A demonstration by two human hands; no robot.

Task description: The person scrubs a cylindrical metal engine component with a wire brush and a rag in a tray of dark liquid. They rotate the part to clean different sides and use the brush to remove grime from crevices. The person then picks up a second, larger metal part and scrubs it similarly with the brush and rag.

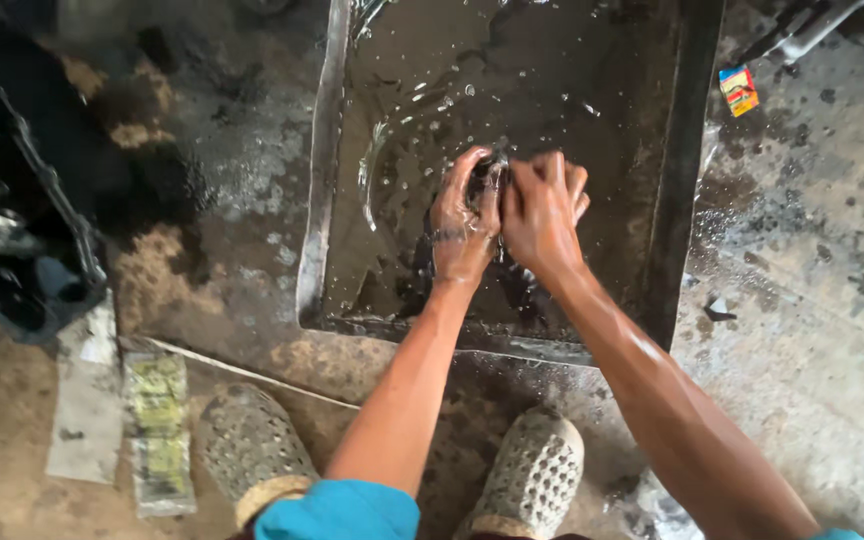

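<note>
My left hand (462, 225) and my right hand (542, 210) are pressed together over a shallow metal tray (314, 250) filled with dark, murky liquid. Both close around a small dark object (492, 172) held between them; its shape is mostly hidden by the fingers. Droplets and splashes fly off around the hands. Both hands are wet and grimy. My forearms reach down from the bottom of the view, and my two perforated grey shoes (252, 445) stand just before the tray's near edge.
The tray rests on a stained, oily concrete floor (812, 300). Dark engine-like parts (12, 230) lie at the left. Flattened wrappers (157, 430) lie by my left shoe. A small colourful packet (739, 90) sits at the upper right.
</note>
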